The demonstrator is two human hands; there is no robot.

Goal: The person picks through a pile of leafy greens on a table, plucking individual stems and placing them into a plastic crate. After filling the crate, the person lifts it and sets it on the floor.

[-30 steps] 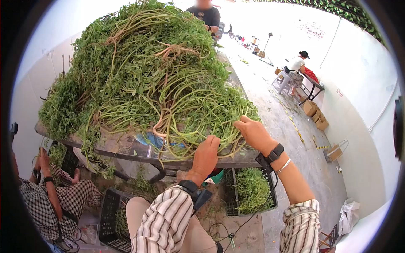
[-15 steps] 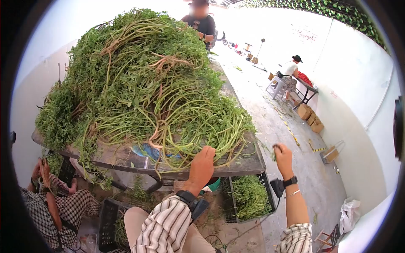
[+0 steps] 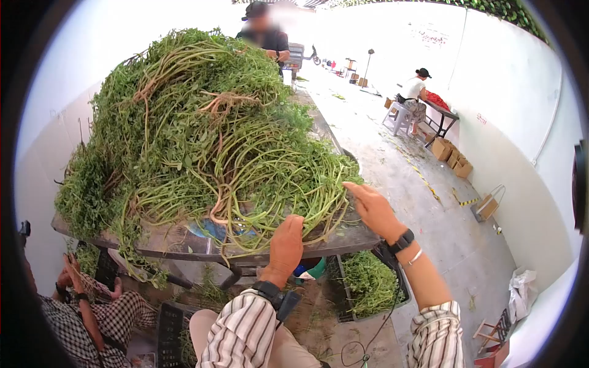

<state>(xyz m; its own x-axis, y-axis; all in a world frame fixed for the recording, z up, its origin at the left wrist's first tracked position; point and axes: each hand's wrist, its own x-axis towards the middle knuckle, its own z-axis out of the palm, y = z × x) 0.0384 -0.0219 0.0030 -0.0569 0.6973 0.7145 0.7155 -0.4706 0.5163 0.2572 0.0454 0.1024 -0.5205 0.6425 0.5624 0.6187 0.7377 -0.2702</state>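
Observation:
A tall heap of leafy green plants (image 3: 202,129) with long stems and pale roots covers the dark table (image 3: 165,245). At the table's front edge, my left hand (image 3: 286,242) is closed among the stems at the near side of the heap; its fingertips are partly hidden, but it appears to grip plant stems. My right hand (image 3: 373,208) reaches over the table's right corner. Its fingers are stretched out, and their tips meet the stems on the heap's right side. Nothing shows in its palm.
Under the table's right corner stands a black crate (image 3: 374,285) of greens; another crate (image 3: 175,334) is at lower left. One person (image 3: 92,306) sits at left, another (image 3: 267,37) is behind the heap. A third person (image 3: 417,98) sits at a far table. Cardboard boxes (image 3: 451,153) line the right wall.
My right hand has moved left and up from beside the table to the heap, its fingers straightening. The green bit it held is no longer visible. My left hand stays near the table edge.

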